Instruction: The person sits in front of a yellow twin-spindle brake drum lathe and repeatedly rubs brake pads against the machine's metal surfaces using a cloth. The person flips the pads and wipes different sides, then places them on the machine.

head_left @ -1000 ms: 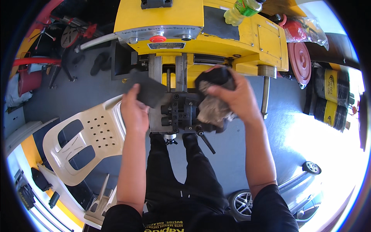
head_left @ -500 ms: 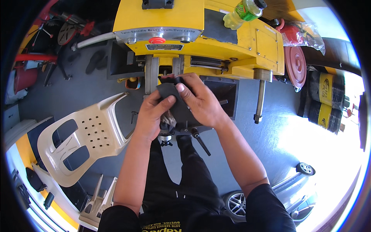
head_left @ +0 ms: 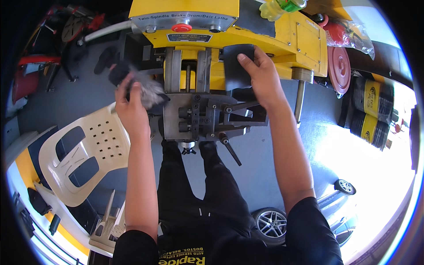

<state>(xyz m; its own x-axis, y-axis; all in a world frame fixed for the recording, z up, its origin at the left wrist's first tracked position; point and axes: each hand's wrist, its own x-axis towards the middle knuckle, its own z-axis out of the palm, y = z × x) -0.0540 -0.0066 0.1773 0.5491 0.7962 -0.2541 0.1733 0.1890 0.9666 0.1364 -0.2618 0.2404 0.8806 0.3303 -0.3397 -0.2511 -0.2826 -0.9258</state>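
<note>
My right hand (head_left: pixel 263 79) grips a dark grey sheet, like sandpaper (head_left: pixel 237 68), with the thumb on its face and the fingers behind. It holds the sheet up in front of the yellow brake lathe (head_left: pixel 287 48). Off to the left, my left hand (head_left: pixel 132 106) is closed on a grey and black bundle, like a rag (head_left: pixel 152 93). Motion smears this bundle, so its exact kind is unclear. Between my hands lies the lathe's metal tool carriage (head_left: pixel 176 117), with black clamp levers (head_left: pixel 230 150) on its right side.
A cream plastic chair (head_left: pixel 81 154) stands at the left. A bottle (head_left: pixel 278 9) sits on top of the lathe, whose red button (head_left: pixel 181 28) faces me. From the lathe's right end a metal spindle (head_left: pixel 301 97) sticks out. A grey car (head_left: pixel 331 212) is at the lower right.
My hands were together over the carriage and are now apart. The right one has moved up and right with the sheet, the left one up and left with the bundle. The carriage is now uncovered.
</note>
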